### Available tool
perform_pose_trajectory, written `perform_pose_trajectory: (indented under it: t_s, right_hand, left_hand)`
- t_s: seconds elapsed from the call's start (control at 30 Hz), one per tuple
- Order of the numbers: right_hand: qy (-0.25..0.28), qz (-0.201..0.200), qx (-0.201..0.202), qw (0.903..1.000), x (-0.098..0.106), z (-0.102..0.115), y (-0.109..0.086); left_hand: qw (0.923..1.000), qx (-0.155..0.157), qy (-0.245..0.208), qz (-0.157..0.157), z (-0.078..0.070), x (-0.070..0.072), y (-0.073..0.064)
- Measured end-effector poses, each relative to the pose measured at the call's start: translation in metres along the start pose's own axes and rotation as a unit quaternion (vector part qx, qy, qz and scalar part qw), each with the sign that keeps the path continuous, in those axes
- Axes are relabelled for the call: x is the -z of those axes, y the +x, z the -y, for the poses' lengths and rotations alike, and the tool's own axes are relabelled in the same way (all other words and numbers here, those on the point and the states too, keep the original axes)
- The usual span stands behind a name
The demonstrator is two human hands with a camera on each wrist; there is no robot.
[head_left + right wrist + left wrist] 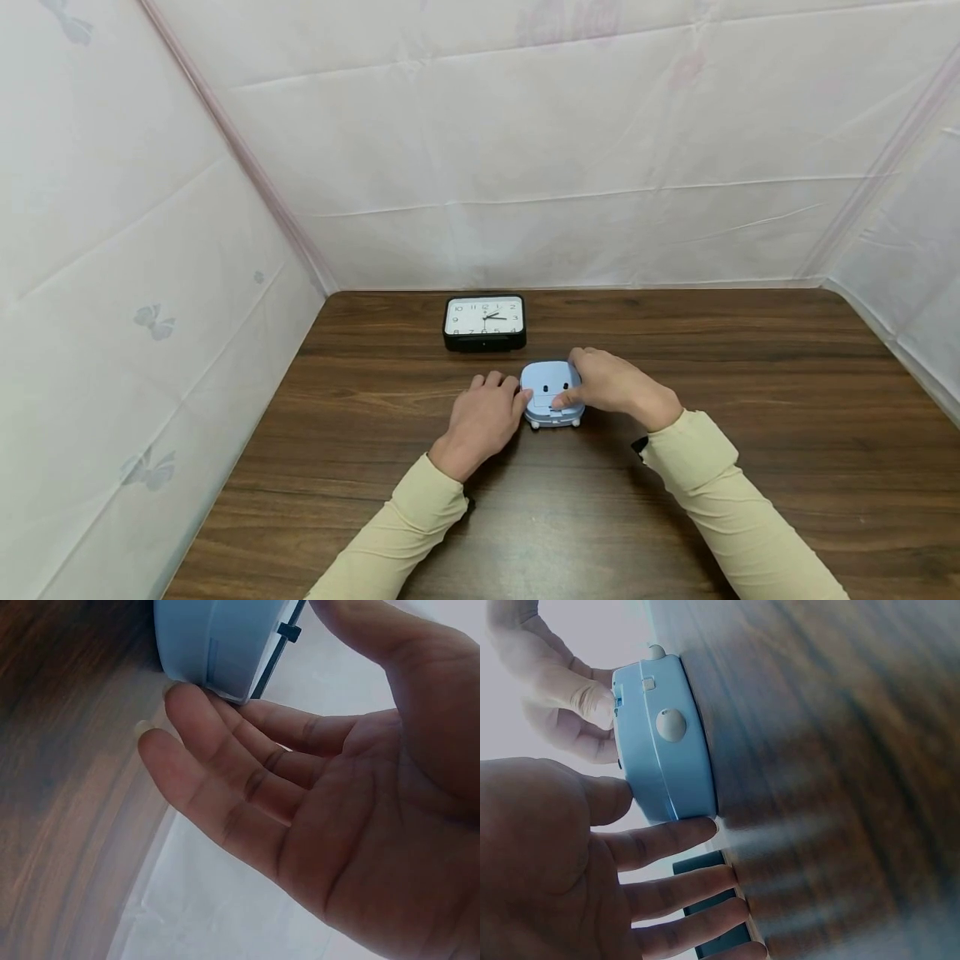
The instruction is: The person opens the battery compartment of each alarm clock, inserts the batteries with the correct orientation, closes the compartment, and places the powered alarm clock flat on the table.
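A light blue alarm clock (553, 373) lies face down on the table, its back with two black knobs and a battery cover (542, 402) turned up. Two small white feet point toward me. My left hand (487, 414) holds its left edge between thumb and index finger; the other fingers spread past it in the left wrist view. From the right side, my right hand (618, 383) grips the clock, its thumb on the cover's edge and its fingers at the far right side. In the right wrist view, fingertips touch the clock's blue casing (202, 645).
A black rectangular clock (483, 317) with a white face lies behind the blue one, slightly left. The brown wooden table (375, 375) meets pale patterned sheeting (525, 242) at the back and both sides.
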State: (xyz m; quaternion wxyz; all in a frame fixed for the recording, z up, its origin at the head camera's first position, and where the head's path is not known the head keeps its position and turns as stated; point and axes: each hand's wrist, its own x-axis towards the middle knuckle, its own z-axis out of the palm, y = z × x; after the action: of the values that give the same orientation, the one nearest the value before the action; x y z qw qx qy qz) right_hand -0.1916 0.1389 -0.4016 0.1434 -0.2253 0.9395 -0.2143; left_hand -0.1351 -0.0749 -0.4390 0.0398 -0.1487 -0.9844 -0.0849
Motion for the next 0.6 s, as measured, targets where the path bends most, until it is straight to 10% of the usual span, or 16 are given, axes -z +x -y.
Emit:
perform_pose_trajectory:
  t_s: [0.6]
  right_hand:
    - [-0.012,0.008,0.029,0.9995,0.0024,-0.0072,0.0009]
  left_hand:
    - [1.0000,-0.007,0.001,-0.004,-0.0003,-0.0001,-0.0001]
